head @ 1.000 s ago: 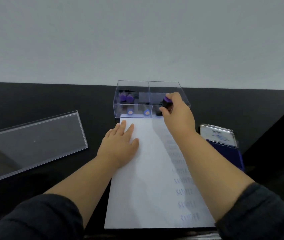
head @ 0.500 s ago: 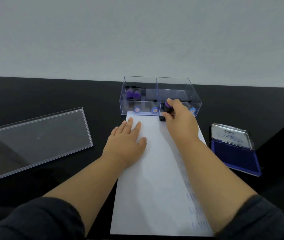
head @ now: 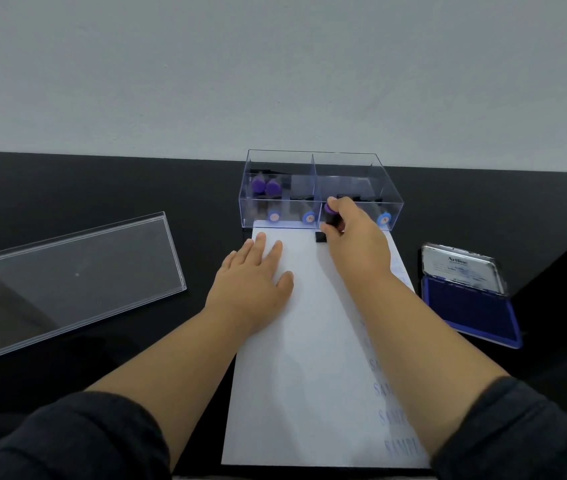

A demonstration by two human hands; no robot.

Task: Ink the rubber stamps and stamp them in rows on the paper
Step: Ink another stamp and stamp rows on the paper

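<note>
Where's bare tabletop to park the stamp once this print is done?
Free: black table between clear lid and stamp box; strip between paper and ink pad. Crowded: paper's top edge, where left hand, right hand and stamp meet.

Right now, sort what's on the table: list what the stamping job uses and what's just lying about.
In use:
stamp, gripped by the right hand
paper, held flat under the left hand
ink pad, open
stamp box, holding more stamps

Lying about:
clear lid, left of the paper
</note>
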